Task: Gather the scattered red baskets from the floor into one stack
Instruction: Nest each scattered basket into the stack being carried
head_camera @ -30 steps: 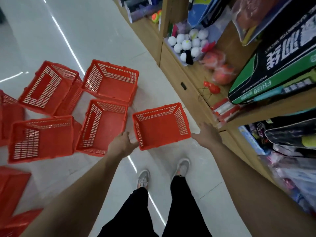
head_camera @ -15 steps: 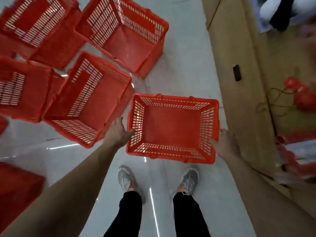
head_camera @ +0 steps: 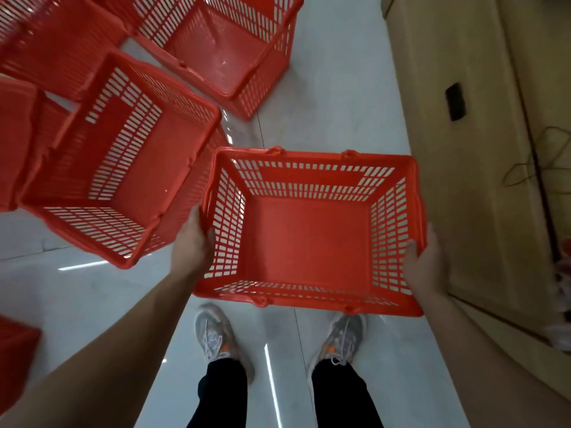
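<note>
An upright red basket [head_camera: 309, 239] sits on the floor just in front of my feet, its open top facing me. My left hand [head_camera: 193, 245] grips its left rim with the thumb hooked inside. My right hand [head_camera: 425, 262] grips its right rim the same way. A second red basket [head_camera: 133, 168] lies tilted to the left, nearly touching the held one. A third red basket [head_camera: 222, 41] stands beyond it at the top. Several more red baskets [head_camera: 37, 47] crowd the upper left, cut off by the frame.
A wooden shelf base [head_camera: 463, 149] runs along the right, close to the held basket, with a thin black cord [head_camera: 537, 156] hanging on it. Another red basket's corner [head_camera: 15, 350] shows at lower left. My shoes [head_camera: 216, 335] stand on glossy white floor.
Both hands have closed on the side rims of the nearest basket, which they only touched before. The view has dropped lower and nearer to the baskets.
</note>
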